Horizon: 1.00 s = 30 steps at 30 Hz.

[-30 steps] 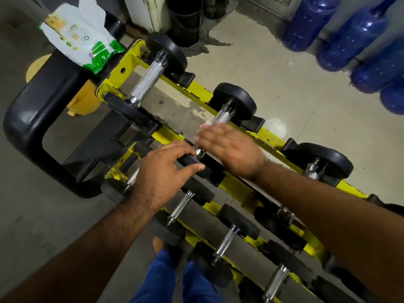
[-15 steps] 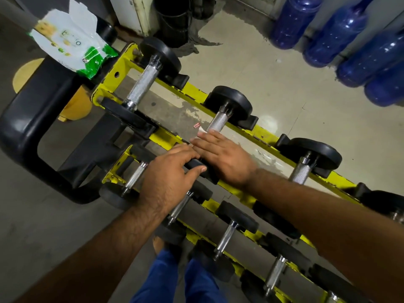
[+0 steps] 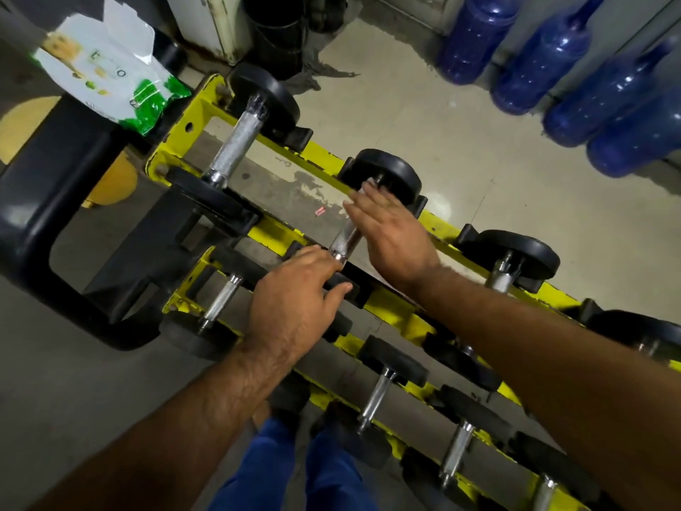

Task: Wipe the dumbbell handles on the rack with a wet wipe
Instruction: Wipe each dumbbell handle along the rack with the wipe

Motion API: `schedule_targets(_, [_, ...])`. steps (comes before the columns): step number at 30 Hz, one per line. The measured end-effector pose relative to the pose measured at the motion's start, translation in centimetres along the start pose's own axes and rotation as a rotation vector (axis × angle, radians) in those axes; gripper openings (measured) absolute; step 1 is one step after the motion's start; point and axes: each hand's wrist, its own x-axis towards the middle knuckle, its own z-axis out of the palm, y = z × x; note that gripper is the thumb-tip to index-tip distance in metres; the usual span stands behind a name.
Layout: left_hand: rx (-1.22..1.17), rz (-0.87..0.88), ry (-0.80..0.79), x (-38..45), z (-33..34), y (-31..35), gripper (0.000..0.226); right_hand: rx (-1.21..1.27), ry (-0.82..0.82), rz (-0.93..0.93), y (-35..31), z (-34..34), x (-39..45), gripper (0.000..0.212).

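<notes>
A yellow rack (image 3: 390, 307) holds two rows of black dumbbells with knurled steel handles. My left hand (image 3: 294, 300) grips the near plate of the second dumbbell (image 3: 344, 239) in the upper row. My right hand (image 3: 394, 234) lies over the far part of that dumbbell's handle with fingers straight, their tips reaching the far plate (image 3: 390, 171). A pale sliver shows at the fingertips; whether it is the wipe I cannot tell. The near part of the handle is bare.
An opened white and green wipe pack (image 3: 110, 75) rests on a black padded frame (image 3: 33, 201) left of the rack. Another dumbbell (image 3: 236, 142) lies left of my hands, one more (image 3: 516, 256) right. Blue bottles (image 3: 552, 57) line the far wall; a black bucket (image 3: 276, 27) stands behind the rack.
My right hand has slid along the handle from its near end to the far plate, uncovering the near part. My left hand keeps its hold on the near plate.
</notes>
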Motion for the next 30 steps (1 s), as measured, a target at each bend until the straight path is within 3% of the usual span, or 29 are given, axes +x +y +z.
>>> schedule_targets(4, [0.016, 0.007, -0.018, -0.1, 0.1, 0.1, 0.028, -0.007, -0.083, -0.176, 0.4, -0.3, 0.0, 0.051])
schedule_targets(12, [0.006, -0.004, -0.026, 0.0, 0.0, 0.2, 0.029, 0.028, 0.094, -0.061, 0.1, -0.8, 0.3, 0.036])
schedule_targets(18, [0.009, 0.001, -0.026, 0.0, 0.1, 0.1, 0.029, -0.068, -0.024, -0.129, 0.9, 0.0, -1.2, 0.054])
schedule_targets(23, [0.019, 0.031, -0.034, -0.1, 0.0, 0.0, 0.029, -0.131, -0.077, -0.044, 0.9, -0.7, 0.9, 0.048])
schedule_targets(27, [-0.008, 0.078, -0.123, 0.6, -1.1, -0.8, 0.035, -0.095, -0.122, -0.173, 0.6, -1.1, 0.4, 0.040])
schedule_targets(30, [-0.065, 0.060, -0.179, 1.2, -1.7, -1.3, 0.037, -0.116, -0.126, -0.046, 0.9, -1.9, 0.8, 0.044])
